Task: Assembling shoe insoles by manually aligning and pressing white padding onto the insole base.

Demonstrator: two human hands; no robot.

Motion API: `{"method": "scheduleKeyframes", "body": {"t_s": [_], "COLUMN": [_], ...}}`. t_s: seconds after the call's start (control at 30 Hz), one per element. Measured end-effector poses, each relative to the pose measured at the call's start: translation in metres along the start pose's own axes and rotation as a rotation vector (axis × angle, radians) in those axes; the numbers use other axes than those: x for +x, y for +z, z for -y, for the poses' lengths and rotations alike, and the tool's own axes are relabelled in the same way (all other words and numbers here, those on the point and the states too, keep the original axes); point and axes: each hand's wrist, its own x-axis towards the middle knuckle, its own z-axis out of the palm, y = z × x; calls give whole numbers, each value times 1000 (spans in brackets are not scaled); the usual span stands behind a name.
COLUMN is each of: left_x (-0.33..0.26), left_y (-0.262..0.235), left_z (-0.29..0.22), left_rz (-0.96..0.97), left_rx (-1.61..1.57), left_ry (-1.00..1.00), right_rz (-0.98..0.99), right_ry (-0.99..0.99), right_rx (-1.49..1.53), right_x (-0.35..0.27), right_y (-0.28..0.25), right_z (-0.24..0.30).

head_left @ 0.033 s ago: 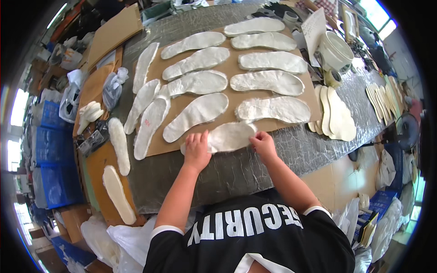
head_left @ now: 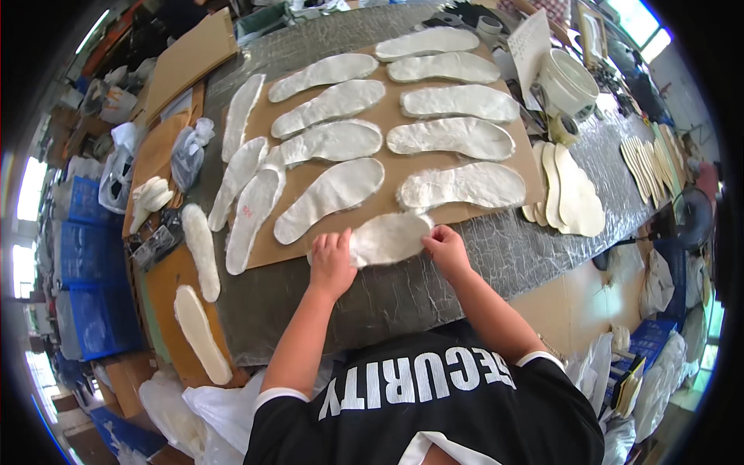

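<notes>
A white fleecy insole lies crosswise at the near edge of the brown cardboard sheet. Its right tip is pinched between the thumb and fingers of my right hand. My left hand grips its left part from above, hiding some of it; a bit of white shows past the fingers. Just beyond is another fluffy insole, with a curved insole to its left. Several more white insoles spread over the cardboard in rows, and one insole on the left carries a small red mark.
Cream insole-shaped pieces are stacked on the dark table at right, with thinner pieces farther off. Behind them stands a white bucket. Two insoles lie at left, near a clear plastic bag. Blue crates line the left side.
The view has shifted very slightly, so the laid-out insoles sit a little farther left. Both hands keep their hold on the insole.
</notes>
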Motion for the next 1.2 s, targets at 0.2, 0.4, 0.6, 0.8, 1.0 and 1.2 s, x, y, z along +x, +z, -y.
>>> {"method": "scheduleKeyframes", "body": {"t_s": [0.2, 0.4, 0.6, 0.8, 1.0, 1.2], "left_x": [-48, -30, 67, 89, 98, 104], "left_y": [-24, -7, 44, 17, -7, 7], "left_z": [-39, -51, -127, -100, -27, -16], "left_rz": [366, 84, 102, -151, -67, -589], "left_rx": [-205, -174, -607, -731, -614, -497], "left_ry": [3, 47, -303, -433, -569, -755], "right_rz": [52, -149, -90, -135, -86, 9], "right_ry": [152, -45, -136, -375, -494, -401], "right_rx": [78, -170, -121, -381, -616, -509], "right_x": [-52, -76, -79, -88, -89, -81], "right_y": [-40, -71, -76, -137, -178, -202], "right_z": [-28, -57, -50, -58, -47, -53]}}
